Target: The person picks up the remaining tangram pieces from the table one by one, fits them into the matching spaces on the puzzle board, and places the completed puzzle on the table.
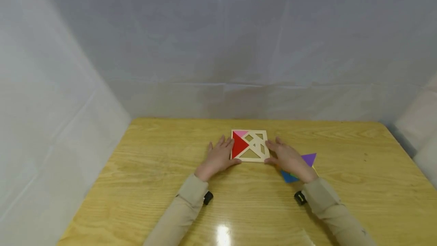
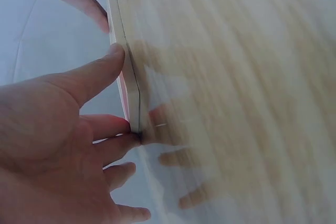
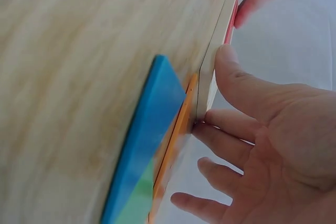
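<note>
A square wooden tangram board [image 1: 250, 160] lies on the table, with a large red triangle [image 1: 239, 145] and a pink piece [image 1: 241, 133] set in its left part. Several other cut-outs show bare wood colour. My left hand [image 1: 218, 158] holds the board's near left corner, thumb at the front edge and fingers along the left side. At the near right corner my right hand [image 1: 288, 159] grips it likewise, thumb in front. Both wrist views show the thumbs on the board's edge, the outer fingers spread.
Loose tangram pieces lie under and beside the right wrist: a purple one [image 1: 309, 158], a blue one [image 1: 289, 177], an orange one [image 3: 176, 137] and a green one [image 3: 137, 198]. The wooden table [image 1: 164, 151] meets a pale cloth backdrop [image 1: 218, 48] behind.
</note>
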